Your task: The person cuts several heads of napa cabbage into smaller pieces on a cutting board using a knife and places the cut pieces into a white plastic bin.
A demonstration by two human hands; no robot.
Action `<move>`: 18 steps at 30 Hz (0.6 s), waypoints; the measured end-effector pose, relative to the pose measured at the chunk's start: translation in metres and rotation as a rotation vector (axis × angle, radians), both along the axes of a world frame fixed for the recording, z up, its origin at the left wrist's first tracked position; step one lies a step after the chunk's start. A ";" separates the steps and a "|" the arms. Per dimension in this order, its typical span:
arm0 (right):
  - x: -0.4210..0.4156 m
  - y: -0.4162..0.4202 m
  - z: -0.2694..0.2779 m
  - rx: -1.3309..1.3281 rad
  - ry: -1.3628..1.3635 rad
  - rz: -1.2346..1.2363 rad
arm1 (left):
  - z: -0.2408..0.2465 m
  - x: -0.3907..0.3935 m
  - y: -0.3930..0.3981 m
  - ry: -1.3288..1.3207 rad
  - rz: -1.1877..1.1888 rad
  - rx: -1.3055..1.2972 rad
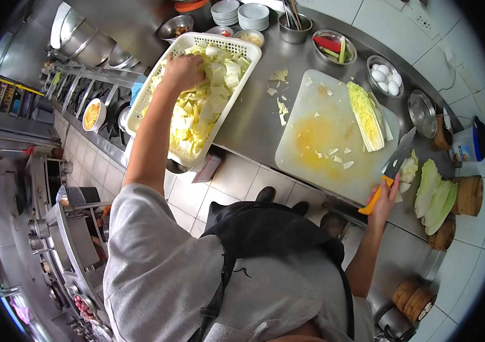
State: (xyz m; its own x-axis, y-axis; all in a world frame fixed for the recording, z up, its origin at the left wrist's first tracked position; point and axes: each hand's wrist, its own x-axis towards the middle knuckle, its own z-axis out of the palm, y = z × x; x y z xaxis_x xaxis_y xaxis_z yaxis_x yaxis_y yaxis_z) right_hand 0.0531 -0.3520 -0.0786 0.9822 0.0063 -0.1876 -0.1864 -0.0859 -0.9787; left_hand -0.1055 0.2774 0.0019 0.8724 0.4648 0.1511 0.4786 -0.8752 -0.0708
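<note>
My left hand rests among the cut napa cabbage heaped in a cream perforated plastic basket; its fingertips are partly hidden, so a grip cannot be made out. My right hand holds the orange handle of a kitchen knife, blade pointing away from me, at the right edge of a white cutting board. On that board lies a cut piece of napa cabbage, pale yellow side up, with small scraps around it. Just beyond the knife are cabbage trimmings.
Along the counter's back stand stacked white plates, a metal pot of utensils, a bowl with red and green vegetables and a bowl of eggs. Loose cabbage leaves and bamboo steamers are at right, a stove at left.
</note>
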 end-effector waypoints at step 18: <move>0.002 0.001 -0.007 0.023 -0.020 -0.011 | 0.021 -0.017 -0.024 -0.057 -0.090 -0.282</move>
State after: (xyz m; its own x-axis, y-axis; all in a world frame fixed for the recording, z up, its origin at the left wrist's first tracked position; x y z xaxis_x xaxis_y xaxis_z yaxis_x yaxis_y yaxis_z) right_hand 0.0553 -0.3511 -0.0852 0.9858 -0.0006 -0.1680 -0.1677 -0.0613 -0.9839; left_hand -0.1228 0.2530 0.0230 0.9057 0.4168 0.0773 0.3945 -0.8955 0.2060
